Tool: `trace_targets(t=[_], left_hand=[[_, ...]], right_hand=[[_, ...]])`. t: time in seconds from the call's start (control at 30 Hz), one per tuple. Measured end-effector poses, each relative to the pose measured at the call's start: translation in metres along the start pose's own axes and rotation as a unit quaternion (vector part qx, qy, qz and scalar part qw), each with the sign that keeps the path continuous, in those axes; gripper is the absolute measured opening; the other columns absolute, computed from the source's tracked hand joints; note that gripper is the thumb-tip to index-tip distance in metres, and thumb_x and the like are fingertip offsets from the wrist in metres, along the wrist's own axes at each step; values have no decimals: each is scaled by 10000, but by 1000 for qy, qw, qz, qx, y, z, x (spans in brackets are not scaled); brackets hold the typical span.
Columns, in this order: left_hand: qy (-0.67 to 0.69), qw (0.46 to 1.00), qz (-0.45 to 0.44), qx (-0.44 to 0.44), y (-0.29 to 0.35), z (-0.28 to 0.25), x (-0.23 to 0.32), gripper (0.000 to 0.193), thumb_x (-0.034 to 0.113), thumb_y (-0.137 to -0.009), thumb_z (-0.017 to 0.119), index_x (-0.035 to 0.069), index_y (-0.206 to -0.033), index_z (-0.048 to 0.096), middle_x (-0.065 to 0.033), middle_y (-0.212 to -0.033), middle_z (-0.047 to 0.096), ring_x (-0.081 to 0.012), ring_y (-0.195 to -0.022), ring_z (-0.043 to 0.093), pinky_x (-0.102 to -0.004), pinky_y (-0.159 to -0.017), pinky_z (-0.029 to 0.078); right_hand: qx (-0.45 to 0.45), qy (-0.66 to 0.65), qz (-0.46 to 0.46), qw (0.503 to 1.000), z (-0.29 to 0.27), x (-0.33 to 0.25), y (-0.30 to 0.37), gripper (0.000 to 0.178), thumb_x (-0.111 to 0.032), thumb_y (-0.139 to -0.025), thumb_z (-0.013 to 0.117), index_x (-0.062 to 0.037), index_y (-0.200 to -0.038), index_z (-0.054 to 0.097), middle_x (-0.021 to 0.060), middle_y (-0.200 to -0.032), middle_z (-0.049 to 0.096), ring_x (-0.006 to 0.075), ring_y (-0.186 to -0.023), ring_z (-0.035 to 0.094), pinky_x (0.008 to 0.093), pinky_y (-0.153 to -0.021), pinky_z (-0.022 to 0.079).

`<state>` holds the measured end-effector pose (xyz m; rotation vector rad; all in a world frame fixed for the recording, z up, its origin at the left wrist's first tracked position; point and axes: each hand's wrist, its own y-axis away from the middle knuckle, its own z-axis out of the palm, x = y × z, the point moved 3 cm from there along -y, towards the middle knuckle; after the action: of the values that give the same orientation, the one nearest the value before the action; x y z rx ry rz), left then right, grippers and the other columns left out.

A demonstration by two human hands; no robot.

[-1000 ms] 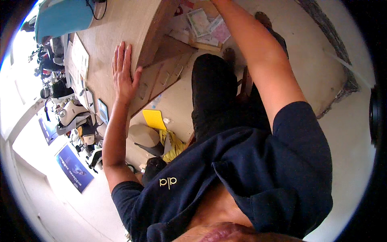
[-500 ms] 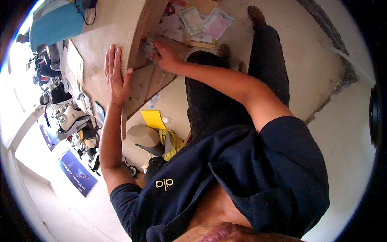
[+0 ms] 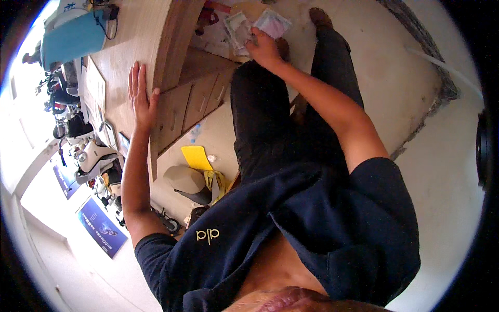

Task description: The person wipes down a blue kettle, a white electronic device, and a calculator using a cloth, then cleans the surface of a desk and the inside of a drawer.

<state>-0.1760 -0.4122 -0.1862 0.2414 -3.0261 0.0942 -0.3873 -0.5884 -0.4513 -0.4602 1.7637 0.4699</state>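
Observation:
My left hand [image 3: 141,99] lies flat on the light wood desktop [image 3: 125,41], fingers stretched and thumb at its edge. My right hand [image 3: 265,51] is out past the desk's drawers, over the clear plastic sleeves. Its thumb and forefinger curl toward each other around something small and greyish that I cannot make out. Beside the fingertips is a pale sleeve [image 3: 237,27], and just beyond it a pinkish sleeve [image 3: 274,23]. Below the desktop, an open shelf [image 3: 205,65] sits above drawers [image 3: 197,101] with handles.
A teal object [image 3: 73,41] and a black cable adapter [image 3: 110,12] are on the far desktop. Under the desk lie a yellow board [image 3: 196,157], a beige rounded object [image 3: 183,178] and a bottle [image 3: 195,133]. Scooters [image 3: 93,156] stand beyond the desk. My legs [image 3: 260,114] are close by.
My right hand has come out of the open shelf and moved right and away, to the plastic sleeves. My left hand stays flat on the desktop, and the drawers now show more fully.

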Motion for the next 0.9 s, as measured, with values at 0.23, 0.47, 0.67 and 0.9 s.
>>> trace_targets(t=[0.23, 0.47, 0.67, 0.9], left_hand=[[1, 999, -35, -17, 0, -4, 12, 602, 297, -968, 513, 64, -1501, 356, -187, -1572, 295, -379, -1466, 237, -498, -1177, 195], [117, 990, 67, -48, -52, 116, 134, 469, 33, -867, 588, 70, -1333, 560, -177, -1294, 584, -386, -1276, 501, -528, -1103, 321], [366, 905, -168, -137, -135, 353, 53, 451, 116, -922, 580, 34, -1362, 526, -158, -1327, 586, -286, -1214, 551, -414, -1045, 414], [248, 855, -371, -265, -132, 670, -170, 534, 240, -919, 614, 38, -1399, 490, -149, -1331, 573, -244, -1157, 572, -355, -1003, 438]], right_hand=[[-8, 51, 36, 998, -24, 26, -21, 514, -187, -844, 643, 34, -1296, 535, 260, -1222, 598, 411, -1127, 582, 466, -945, 484], [-253, 227, -2, 940, -12, 50, -69, 441, -176, -853, 608, -100, -1287, 583, 199, -1188, 637, 377, -1072, 621, 445, -905, 511], [-348, 343, 43, 872, -46, 69, -60, 235, -161, -859, 576, -47, -1011, 716, 152, -943, 714, 336, -931, 689, 484, -770, 553], [-337, 302, 29, 891, -52, 33, -57, 172, -127, -843, 598, -61, -908, 743, 151, -917, 706, 298, -890, 690, 425, -694, 540]])
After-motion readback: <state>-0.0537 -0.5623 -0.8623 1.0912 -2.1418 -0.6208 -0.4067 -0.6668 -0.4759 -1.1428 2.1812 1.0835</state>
